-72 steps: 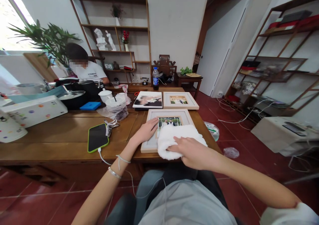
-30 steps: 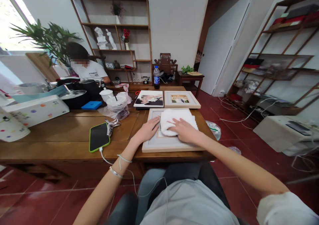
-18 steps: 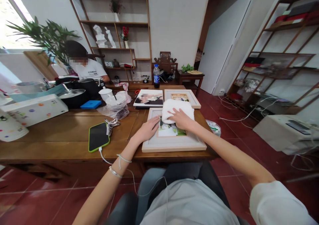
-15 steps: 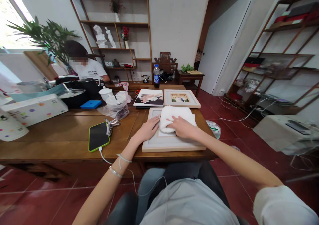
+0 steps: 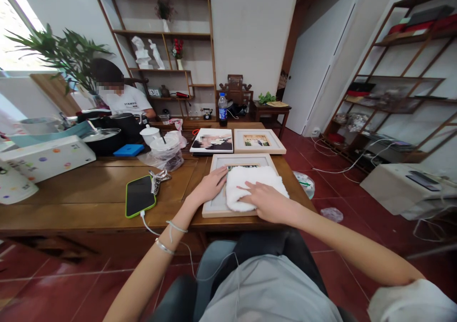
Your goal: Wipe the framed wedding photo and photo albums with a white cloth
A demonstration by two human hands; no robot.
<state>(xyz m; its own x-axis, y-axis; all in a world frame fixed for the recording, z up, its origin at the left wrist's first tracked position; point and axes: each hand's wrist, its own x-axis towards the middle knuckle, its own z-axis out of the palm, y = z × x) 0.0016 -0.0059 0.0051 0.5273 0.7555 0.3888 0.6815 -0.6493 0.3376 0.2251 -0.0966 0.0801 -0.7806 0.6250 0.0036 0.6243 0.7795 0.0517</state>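
Observation:
A light wooden picture frame lies flat at the near edge of the wooden table. My left hand rests flat on the frame's left border, fingers stretched out. A folded white towel covers most of the frame's glass. On the towel's near part lies my right hand, palm down with fingers spread, pressing it against the frame.
Two more framed pictures lie further back. A green-cased phone on a cable sits left of the frame, with cups, a plastic bag and boxes beyond. A seated person is at the far left. Shelves line the walls.
My right hand has slid the towel from the frame's near edge to its far edge and back toward me. The left hand has stayed on the frame's left border.

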